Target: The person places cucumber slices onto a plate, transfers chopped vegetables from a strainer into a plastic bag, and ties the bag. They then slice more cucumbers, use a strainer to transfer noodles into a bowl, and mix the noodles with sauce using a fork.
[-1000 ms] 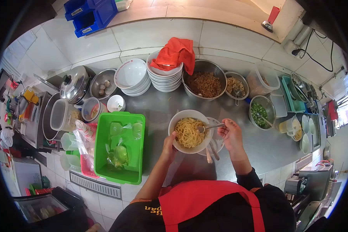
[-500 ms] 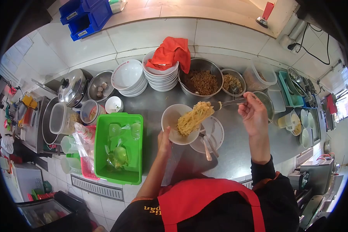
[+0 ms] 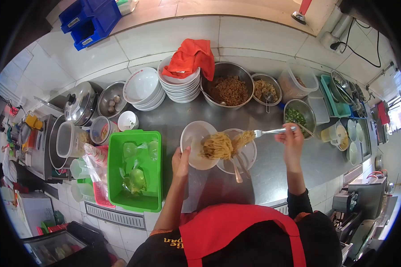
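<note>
My left hand (image 3: 181, 163) is closed on the rim of a white bowl (image 3: 192, 133) at the middle of the counter, with the bowl tilted. Held in my right hand (image 3: 293, 144) is a metal fork (image 3: 271, 131), whose tines are in a clump of yellow noodles (image 3: 219, 146). The noodles stretch from the fork across the bowl's right edge into it. Under them, just right of the bowl, sits a white plate (image 3: 251, 163) with cutlery (image 3: 238, 174) lying on it, partly hidden by the noodles.
Left of my hands stands a green tub (image 3: 157, 191) with small bags inside. Behind are stacked white bowls (image 3: 140, 86), a red cloth (image 3: 189, 58), a steel bowl of brown minced topping (image 3: 229, 91) and a bowl of chopped greens (image 3: 295, 116). Blue bins (image 3: 89, 22) stand on the ledge.
The fork and noodles have moved a little lower, and the noodle clump now spreads wider toward the right, over the plate. My left hand still holds the bowl.
</note>
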Available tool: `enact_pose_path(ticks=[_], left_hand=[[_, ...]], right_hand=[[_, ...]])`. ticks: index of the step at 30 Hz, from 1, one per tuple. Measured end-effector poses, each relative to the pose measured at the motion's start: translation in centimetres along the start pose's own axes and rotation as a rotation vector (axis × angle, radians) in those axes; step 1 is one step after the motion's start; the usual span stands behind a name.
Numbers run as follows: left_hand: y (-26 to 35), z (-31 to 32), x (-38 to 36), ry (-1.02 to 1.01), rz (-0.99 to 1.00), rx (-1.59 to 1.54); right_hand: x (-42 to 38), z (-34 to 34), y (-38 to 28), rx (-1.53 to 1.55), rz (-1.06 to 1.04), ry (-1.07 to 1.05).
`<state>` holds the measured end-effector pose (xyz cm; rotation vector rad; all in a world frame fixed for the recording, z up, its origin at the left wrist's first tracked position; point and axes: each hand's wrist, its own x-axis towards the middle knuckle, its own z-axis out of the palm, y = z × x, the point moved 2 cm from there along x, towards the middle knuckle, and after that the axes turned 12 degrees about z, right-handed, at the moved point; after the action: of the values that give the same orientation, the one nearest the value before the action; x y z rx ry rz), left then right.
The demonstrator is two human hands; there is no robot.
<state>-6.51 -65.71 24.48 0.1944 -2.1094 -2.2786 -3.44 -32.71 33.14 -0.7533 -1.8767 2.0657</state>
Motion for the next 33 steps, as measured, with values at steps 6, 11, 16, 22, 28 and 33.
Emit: enact_pose_path(ticks=[6, 11, 16, 22, 28, 33], left_hand=[[1.6, 0.8, -0.1, 0.024, -0.041, 0.271], [2.6, 0.7, -0.1, 0.018, 0.032, 0.385], [3.2, 0.4, -0.2, 0.016, 0.13, 0.411], [4.3, 2.0, -0.8, -0.041, 0.204, 0.454], [4.3, 1.8, -0.7, -0.012, 0.224, 0.454], [4.6, 1.7, -0.5, 0.001, 0.218, 0.479]], right_hand=[[-3.4, 2.5, 0.8, -0.661, -0.506, 0.064], [-3.7, 4.6, 3.2, -0.712, -0.538, -0.067], [-2.6, 4.0, 3.8, -0.723, -0.523, -0.008], [-3.1, 4.7, 3.9, -0.656, -0.495, -0.183], [-5.0, 4.1, 1.7, -0.634, -0.533, -0.385], [-4.5, 4.5, 2.2, -0.657, -0.536, -0.316]])
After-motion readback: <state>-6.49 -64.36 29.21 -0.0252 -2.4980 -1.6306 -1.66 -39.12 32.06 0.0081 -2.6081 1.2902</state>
